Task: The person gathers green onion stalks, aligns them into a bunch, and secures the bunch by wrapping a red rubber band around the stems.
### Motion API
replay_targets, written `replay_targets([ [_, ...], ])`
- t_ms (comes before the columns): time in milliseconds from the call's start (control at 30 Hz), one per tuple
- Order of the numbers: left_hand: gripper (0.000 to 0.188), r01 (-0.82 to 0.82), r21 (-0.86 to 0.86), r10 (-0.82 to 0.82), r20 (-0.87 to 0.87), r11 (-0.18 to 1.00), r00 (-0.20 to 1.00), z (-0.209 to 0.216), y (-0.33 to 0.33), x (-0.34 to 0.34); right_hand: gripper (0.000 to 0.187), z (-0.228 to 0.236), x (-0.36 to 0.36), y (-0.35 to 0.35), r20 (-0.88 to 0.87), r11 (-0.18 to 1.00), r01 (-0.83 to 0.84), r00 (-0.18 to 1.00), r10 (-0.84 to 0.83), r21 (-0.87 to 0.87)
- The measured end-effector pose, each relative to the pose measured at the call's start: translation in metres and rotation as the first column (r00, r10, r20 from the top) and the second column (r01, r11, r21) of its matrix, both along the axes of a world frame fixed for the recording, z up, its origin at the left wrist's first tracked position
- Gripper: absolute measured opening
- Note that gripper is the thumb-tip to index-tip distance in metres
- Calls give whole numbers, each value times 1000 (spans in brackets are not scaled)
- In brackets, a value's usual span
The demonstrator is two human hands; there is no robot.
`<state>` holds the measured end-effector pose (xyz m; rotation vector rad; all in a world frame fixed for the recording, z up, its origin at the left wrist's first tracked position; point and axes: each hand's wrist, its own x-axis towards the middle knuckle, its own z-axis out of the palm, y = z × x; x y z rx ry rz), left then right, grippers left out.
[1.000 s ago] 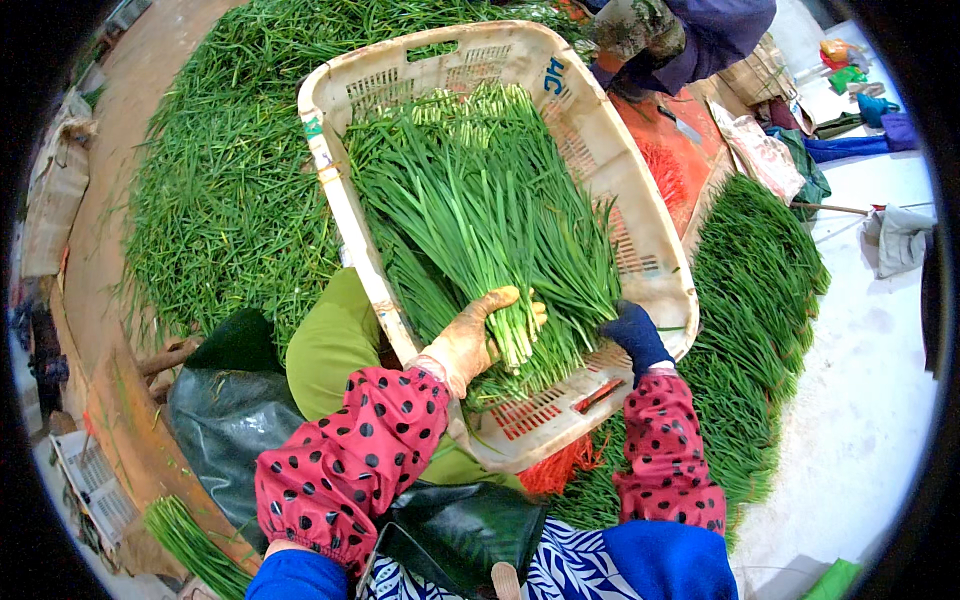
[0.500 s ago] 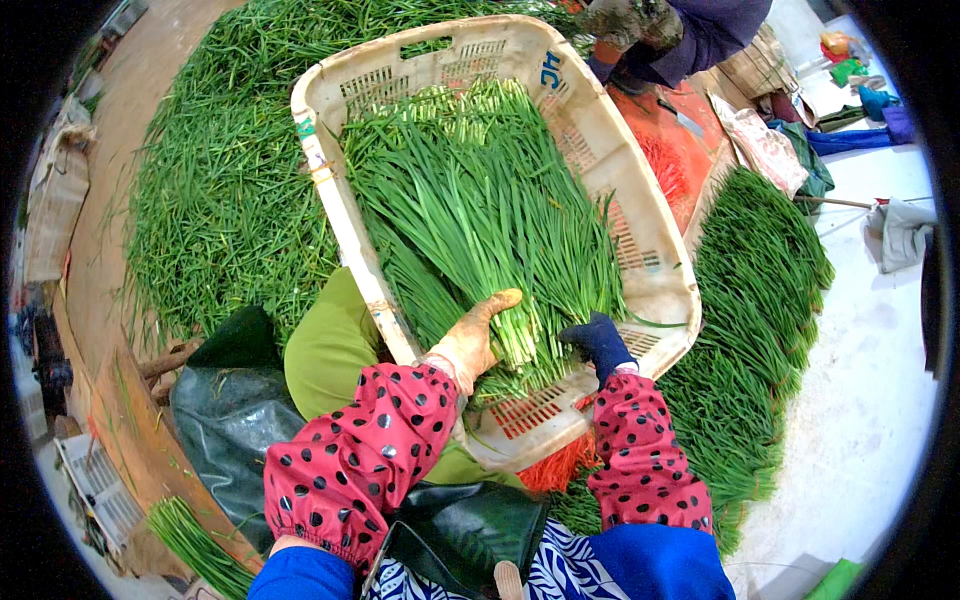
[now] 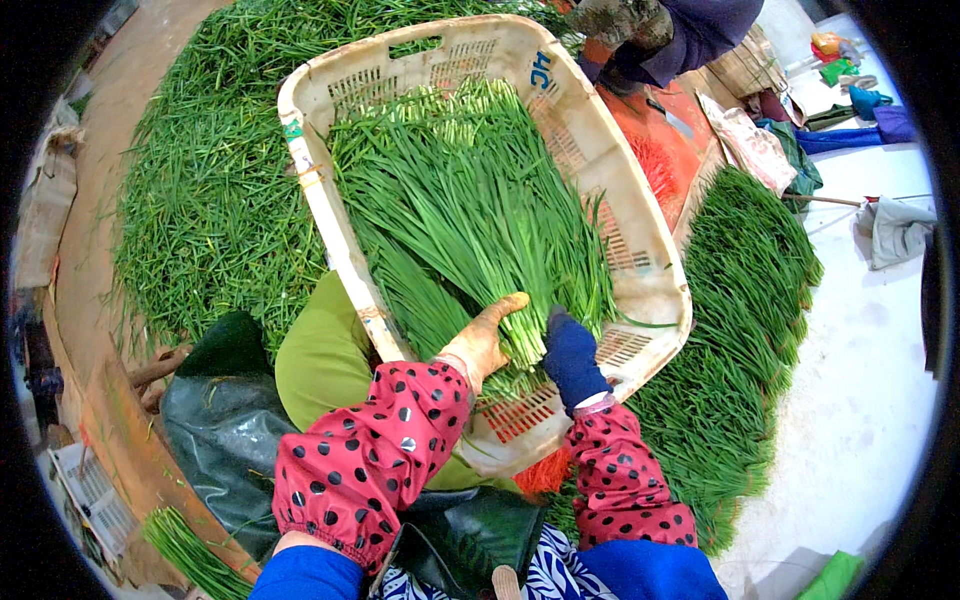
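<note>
A long off-white plastic crate (image 3: 662, 300) with slotted sides holds layers of green garlic chives (image 3: 430, 190). Near its close end, my left hand (image 3: 484, 345), in a stained pale glove, is closed round the pale stem ends of a bunch of garlic chives (image 3: 522, 335), thumb on top. My right hand (image 3: 574, 362), in a dark blue glove, is closed against the right side of the same stems. Its fingertips are partly hidden among the leaves. The bunch lies over the other chives, leaves pointing to the far left.
Loose chives (image 3: 215, 190) are heaped left of the crate, and more chives lie in a long row (image 3: 730, 350) on its right. A person's gloved hand (image 3: 620, 22) shows beyond it. A knife (image 3: 670, 118) lies on orange material. Red strings (image 3: 545, 472) hang below the crate.
My right hand has moved left, closing in on the bunch's stems. My left hand keeps its hold. The whole scene has shifted slightly left in the picture.
</note>
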<state>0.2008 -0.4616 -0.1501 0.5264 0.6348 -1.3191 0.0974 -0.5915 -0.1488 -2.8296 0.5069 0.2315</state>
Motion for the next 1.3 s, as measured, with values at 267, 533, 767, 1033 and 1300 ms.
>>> replay_targets([
  [267, 22, -131, -109, 126, -52, 985, 991, -15, 0, -3, 37, 0, 0, 26, 39, 978, -174, 985, 171, 118],
  [533, 20, 8, 47, -11, 56, 999, 998, -16, 5, 2, 43, 59, 1, 9, -165, 825, -526, 812, 559, 206],
  [767, 20, -74, -25, 76, 83, 997, 994, -5, 0, 0, 79, 40, 1, -29, -20, 968, -239, 970, 241, 78],
  [1033, 25, -43, -25, 46, 161, 999, 986, -6, 10, 8, 86, -45, 11, 18, -248, 977, 171, 959, -135, 127],
  [1300, 55, -129, -362, 198, 162, 923, 967, 95, 55, 25, 86, -101, 7, 21, -155, 983, 179, 973, -171, 44],
])
